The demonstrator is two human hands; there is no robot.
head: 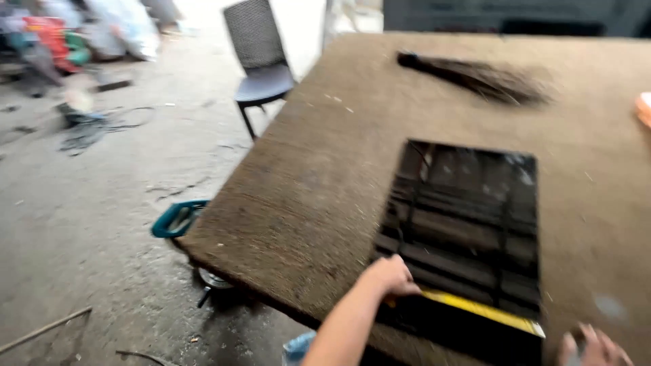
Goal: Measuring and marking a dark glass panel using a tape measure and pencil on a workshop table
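Black glossy panel (468, 224) blurred; left hand (392, 276) on yellow tape (481, 310); right hand (595, 348) cropped.

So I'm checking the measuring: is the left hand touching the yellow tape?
Touching. The head view shows the left hand pressing the end of the yellow tape onto the black glossy panel.

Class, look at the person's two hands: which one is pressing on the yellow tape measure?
The left hand: it presses one end of the yellow tape measure on the glossy black sheet. The right hand rests apart at the frame's bottom edge.

left hand (392, 276) reaching forward palm down, right hand (597, 347) low, fingers spread
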